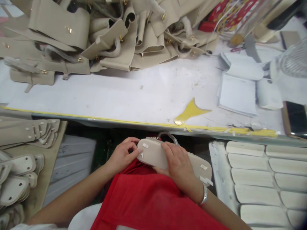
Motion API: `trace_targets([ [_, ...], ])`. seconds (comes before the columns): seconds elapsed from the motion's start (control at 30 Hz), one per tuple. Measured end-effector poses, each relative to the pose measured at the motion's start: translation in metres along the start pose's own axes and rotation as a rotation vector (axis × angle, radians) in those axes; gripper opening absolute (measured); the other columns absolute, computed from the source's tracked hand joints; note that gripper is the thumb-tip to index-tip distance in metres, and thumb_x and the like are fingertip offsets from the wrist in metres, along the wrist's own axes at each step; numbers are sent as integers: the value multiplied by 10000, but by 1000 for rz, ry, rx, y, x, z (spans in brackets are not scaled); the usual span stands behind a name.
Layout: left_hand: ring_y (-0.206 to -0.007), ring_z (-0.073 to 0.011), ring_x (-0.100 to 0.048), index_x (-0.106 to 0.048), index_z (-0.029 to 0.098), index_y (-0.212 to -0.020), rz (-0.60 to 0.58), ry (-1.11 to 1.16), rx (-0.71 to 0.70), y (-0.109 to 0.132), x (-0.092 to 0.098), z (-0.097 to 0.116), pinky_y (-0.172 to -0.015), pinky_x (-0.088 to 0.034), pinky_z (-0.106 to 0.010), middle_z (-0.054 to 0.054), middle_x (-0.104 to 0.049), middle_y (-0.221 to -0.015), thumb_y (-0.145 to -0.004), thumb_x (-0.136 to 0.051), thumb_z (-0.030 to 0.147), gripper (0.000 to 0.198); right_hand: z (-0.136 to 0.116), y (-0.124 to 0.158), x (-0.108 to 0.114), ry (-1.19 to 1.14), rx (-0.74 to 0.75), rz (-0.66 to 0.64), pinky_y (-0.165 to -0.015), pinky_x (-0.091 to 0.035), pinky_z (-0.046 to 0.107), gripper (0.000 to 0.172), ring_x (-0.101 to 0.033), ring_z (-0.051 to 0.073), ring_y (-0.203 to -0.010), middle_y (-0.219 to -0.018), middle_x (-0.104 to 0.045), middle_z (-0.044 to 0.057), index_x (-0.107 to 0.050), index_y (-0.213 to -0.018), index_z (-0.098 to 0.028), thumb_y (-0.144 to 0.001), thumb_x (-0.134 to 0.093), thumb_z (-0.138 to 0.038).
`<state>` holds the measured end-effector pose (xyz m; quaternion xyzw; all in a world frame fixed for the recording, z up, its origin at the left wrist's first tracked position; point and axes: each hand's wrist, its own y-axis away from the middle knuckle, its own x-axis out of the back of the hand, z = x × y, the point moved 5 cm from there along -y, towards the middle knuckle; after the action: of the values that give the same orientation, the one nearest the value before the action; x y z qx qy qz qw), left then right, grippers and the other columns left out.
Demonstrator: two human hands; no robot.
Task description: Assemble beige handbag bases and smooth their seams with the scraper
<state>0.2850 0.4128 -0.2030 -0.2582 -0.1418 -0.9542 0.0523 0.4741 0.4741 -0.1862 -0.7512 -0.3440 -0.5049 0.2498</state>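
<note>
A long beige leather piece with small white tape tabs lies across my lap over red cloth, just below the table's front edge. My left hand pinches its left end, fingers curled at a white tab. My right hand lies over its middle, fingers wrapped round it, with a silver bracelet on the wrist. A thin wire loop shows behind the piece.
A white worktable with a yellow-taped front edge carries a heap of beige leather parts at the back, white paper pads, a phone and a yellow scrap. Stacked beige pieces sit left and right.
</note>
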Motion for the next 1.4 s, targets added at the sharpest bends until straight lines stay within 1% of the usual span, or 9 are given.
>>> trace_targets([
  [0.27,-996,-166,-547,-500,164,-608,16,71,-42,1,2,7,-863,-415,-281,-74,-570,-1070,-808,-544,264,229,0,0,-4,31,24,11,-935,-354,419,568,-465,268,-1092,-1184,-531,148,-457,-1203,-101,-756,-570,-433],
  [0.5,-1051,-187,-530,-497,166,-630,11,112,-55,2,2,4,-899,-407,-305,-87,-553,-1134,-810,-523,252,202,-3,-1,-5,35,18,0,-919,-366,431,567,-477,281,-1071,-1170,-535,154,-450,-1202,-110,-762,-554,-452],
  [0.7,-1063,-194,-526,-456,172,-616,-16,132,-84,3,2,2,-902,-411,-322,-96,-544,-1164,-796,-522,231,200,-3,1,-6,15,17,-31,-926,-343,448,579,-456,299,-1102,-1220,-507,168,-428,-1234,-118,-781,-533,-464],
  [0.9,-1053,-180,-530,-422,174,-603,-51,137,-142,3,4,-2,-888,-414,-307,-89,-552,-1146,-774,-546,206,213,-28,-16,-13,45,61,-67,-937,-313,435,675,-419,305,-1132,-1279,-467,178,-393,-1301,-87,-786,-540,-498],
  [1.07,-1062,-191,-527,-458,175,-720,-55,112,-140,4,4,-7,-911,-417,-341,-93,-552,-1149,-754,-578,220,133,-41,-26,-20,61,47,-97,-939,-318,424,741,-432,311,-1102,-1267,-473,177,-430,-1277,-67,-723,-609,-527],
  [1.13,-1052,-193,-536,-499,173,-864,-25,97,-140,6,4,-9,-889,-442,-346,-97,-534,-1176,-757,-588,245,157,-40,-23,-18,72,52,-82,-942,-315,427,747,-429,307,-1108,-1273,-470,168,-422,-1288,-79,-725,-606,-535],
  [1.23,-1124,-196,-495,-469,190,-1144,38,22,-246,11,5,-6,-929,-431,-353,-108,-476,-1261,-799,-553,263,363,-39,-17,-14,80,93,-63,-960,-306,426,744,-403,296,-1149,-1300,-449,171,-381,-1322,-81,-753,-587,-514],
  [1.3,-1209,-203,-423,-461,201,-1213,45,-91,-389,14,6,-1,-1013,-359,-371,-109,-437,-1317,-830,-519,267,393,-39,-12,-11,91,126,-69,-979,-296,418,722,-376,286,-1186,-1329,-424,172,-351,-1341,-74,-781,-572,-471],
  [1.4,-1270,-241,-351,-474,209,-1244,-55,-292,-583,16,4,5,-1060,-283,-410,-118,-395,-1374,-812,-561,368,469,-39,-7,-9,113,152,-66,-1001,-285,420,684,-350,280,-1219,-1361,-391,174,-320,-1358,-63,-815,-542,-415],
])
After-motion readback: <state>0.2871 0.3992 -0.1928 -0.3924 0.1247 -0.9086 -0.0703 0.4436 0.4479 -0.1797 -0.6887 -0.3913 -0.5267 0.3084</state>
